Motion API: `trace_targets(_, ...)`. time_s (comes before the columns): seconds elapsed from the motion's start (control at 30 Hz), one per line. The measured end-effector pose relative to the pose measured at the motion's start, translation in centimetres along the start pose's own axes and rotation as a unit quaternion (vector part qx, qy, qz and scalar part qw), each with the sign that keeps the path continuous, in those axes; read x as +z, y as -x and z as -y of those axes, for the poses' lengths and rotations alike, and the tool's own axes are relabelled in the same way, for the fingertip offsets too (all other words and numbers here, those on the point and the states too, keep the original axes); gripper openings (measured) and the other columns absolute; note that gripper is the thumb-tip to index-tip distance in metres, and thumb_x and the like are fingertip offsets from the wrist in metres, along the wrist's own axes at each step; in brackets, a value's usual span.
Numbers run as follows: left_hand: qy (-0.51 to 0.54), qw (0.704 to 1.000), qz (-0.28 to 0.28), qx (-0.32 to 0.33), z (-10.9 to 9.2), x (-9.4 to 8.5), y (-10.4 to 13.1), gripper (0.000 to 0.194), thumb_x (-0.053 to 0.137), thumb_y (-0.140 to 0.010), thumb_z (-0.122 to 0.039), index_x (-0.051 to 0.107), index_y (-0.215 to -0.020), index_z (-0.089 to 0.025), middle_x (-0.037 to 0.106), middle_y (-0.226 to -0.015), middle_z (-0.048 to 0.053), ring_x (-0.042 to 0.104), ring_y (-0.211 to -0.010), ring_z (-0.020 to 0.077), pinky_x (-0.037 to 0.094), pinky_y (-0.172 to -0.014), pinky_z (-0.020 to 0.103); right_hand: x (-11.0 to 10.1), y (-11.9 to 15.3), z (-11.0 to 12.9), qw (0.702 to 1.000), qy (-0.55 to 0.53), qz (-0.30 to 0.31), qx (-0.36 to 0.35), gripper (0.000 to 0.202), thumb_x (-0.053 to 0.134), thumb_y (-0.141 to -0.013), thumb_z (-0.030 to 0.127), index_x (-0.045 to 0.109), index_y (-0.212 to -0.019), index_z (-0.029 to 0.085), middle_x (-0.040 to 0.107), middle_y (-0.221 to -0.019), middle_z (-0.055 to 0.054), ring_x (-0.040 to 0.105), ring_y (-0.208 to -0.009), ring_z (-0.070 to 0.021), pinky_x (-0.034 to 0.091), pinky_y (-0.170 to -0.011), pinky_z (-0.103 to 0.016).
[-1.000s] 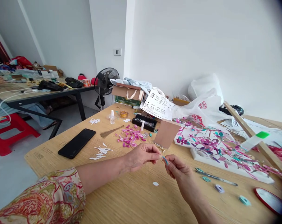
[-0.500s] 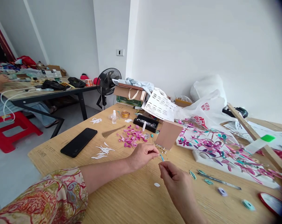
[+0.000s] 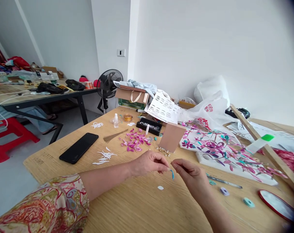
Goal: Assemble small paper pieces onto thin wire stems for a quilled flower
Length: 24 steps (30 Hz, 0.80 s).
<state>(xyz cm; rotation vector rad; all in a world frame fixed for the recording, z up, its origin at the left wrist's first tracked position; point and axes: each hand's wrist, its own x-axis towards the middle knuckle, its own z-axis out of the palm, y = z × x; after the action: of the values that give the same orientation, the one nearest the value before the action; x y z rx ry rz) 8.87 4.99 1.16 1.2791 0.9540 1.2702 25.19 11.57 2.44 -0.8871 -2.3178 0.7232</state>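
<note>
My left hand (image 3: 150, 163) pinches a small blue piece (image 3: 172, 174) by its upper end, and the piece hangs down from the fingertips. Close on its right, my right hand (image 3: 189, 171) is closed in a pinch; whatever it holds is too fine to make out. A white oval (image 3: 160, 187) lies on the wooden table (image 3: 127, 207) below the hands. Pink petals (image 3: 134, 139) are heaped beyond my left hand, and small beads (image 3: 163, 151) lie by an upright brown card (image 3: 172, 137).
At left are a black phone (image 3: 79, 148) and white paper slivers (image 3: 104, 156). Pink flower branches (image 3: 220, 149), tweezers (image 3: 226, 182), ribbon spools (image 3: 248, 202) and a red-rimmed dish (image 3: 277, 204) lie at right. A black tray (image 3: 149, 126) stands behind.
The blue piece now hangs lower beneath my left fingertips. My right hand has risen and turned, with its fingertips beside the left ones. The whole view has shifted slightly.
</note>
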Motion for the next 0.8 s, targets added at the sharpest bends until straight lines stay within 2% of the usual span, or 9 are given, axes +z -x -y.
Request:
trace_targets(0.1,0.112,0.992,-0.039,-0.044,-0.1,0.2,0.1,0.016,0.065,-0.062,-0.024,0.060,-0.069,-0.011,0.053,-0.058,-0.002,0.047,-0.053,0.0056,0.037,-0.055,0.019,1.4,0.2,-0.5,0.997,-0.074,0.003,0.039,0.026,0.047,-0.076,0.038,0.060,-0.067,0.018,0.052,-0.052,0.002,0.047,-0.048,-0.0115,0.038,-0.045,-0.020)
trace_targets(0.23,0.124,0.986,-0.107,-0.034,-0.1,-0.1,-0.2,0.015,0.065,-0.062,-0.023,0.059,-0.069,-0.011,0.053,-0.058,-0.002,0.046,-0.053,0.0054,0.037,-0.056,0.019,3.0,0.8,0.0,0.997,-0.071,-0.003,0.024,0.027,0.043,-0.079,0.037,0.059,-0.068,0.018,0.050,-0.050,0.002,0.047,-0.046,-0.0110,0.038,-0.044,-0.020)
trace_targets(0.33,0.021,0.989,-0.147,-0.011,0.2,-0.5,-0.6,0.010,0.061,-0.065,-0.020,0.060,-0.067,-0.011,0.051,-0.055,-0.003,0.046,-0.053,0.0063,0.037,-0.055,0.020,3.6,1.5,0.9,1.000,0.005,-0.022,-0.013,0.027,0.039,-0.082,0.033,0.059,-0.072,0.018,0.053,-0.050,0.002,0.051,-0.045,-0.0108,0.038,-0.046,-0.019)
trace_targets(0.43,-0.156,0.974,-0.161,0.025,0.5,-0.8,-0.7,0.006,0.057,-0.068,-0.017,0.062,-0.068,-0.013,0.053,-0.058,-0.002,0.048,-0.057,0.0083,0.037,-0.056,0.020,3.7,2.0,2.0,0.989,0.110,-0.043,-0.084,0.027,0.035,-0.083,0.027,0.057,-0.069,0.018,0.053,-0.047,0.003,0.051,-0.042,-0.0099,0.035,-0.044,-0.019)
trace_targets(0.53,-0.312,0.936,-0.128,0.107,0.6,-1.1,-0.6,0.009,0.054,-0.071,-0.014,0.062,-0.067,-0.014,0.056,-0.066,0.001,0.050,-0.067,0.0103,0.038,-0.064,0.021,3.0,2.1,2.9,0.962,0.219,-0.066,-0.153,0.031,0.031,-0.084,0.023,0.055,-0.064,0.018,0.051,-0.046,0.003,0.048,-0.039,-0.0101,0.030,-0.041,-0.020)
trace_targets(0.63,-0.354,0.922,-0.032,0.156,0.3,-1.2,-0.4,0.012,0.051,-0.075,-0.015,0.062,-0.071,-0.013,0.057,-0.071,0.003,0.050,-0.071,0.0107,0.038,-0.067,0.021,1.4,1.6,3.2,0.945,0.275,-0.079,-0.158,0.032,0.031,-0.084,0.025,0.056,-0.064,0.019,0.053,-0.049,0.001,0.050,-0.041,-0.0113,0.029,-0.041,-0.021)
trace_targets(0.73,-0.283,0.947,0.053,0.140,-0.1,-1.2,-0.2,0.009,0.053,-0.074,-0.015,0.062,-0.071,-0.013,0.056,-0.071,0.002,0.050,-0.069,0.0094,0.038,-0.066,0.020,-0.1,0.9,2.5,0.965,0.229,-0.057,-0.116,0.030,0.035,-0.083,0.030,0.059,-0.070,0.020,0.060,-0.056,0.000,0.053,-0.048,-0.0114,0.034,-0.045,-0.019)
trace_targets(0.8,-0.176,0.978,0.066,0.088,-0.2,-1.1,-0.2,0.006,0.057,-0.070,-0.017,0.061,-0.069,-0.013,0.054,-0.067,0.000,0.048,-0.063,0.0079,0.038,-0.061,0.020,-0.4,0.5,1.7,0.984,0.155,-0.036,-0.077,0.027,0.038,-0.082,0.032,0.060,-0.070,0.020,0.062,-0.060,0.000,0.055,-0.052,-0.0117,0.038,-0.048,-0.019)
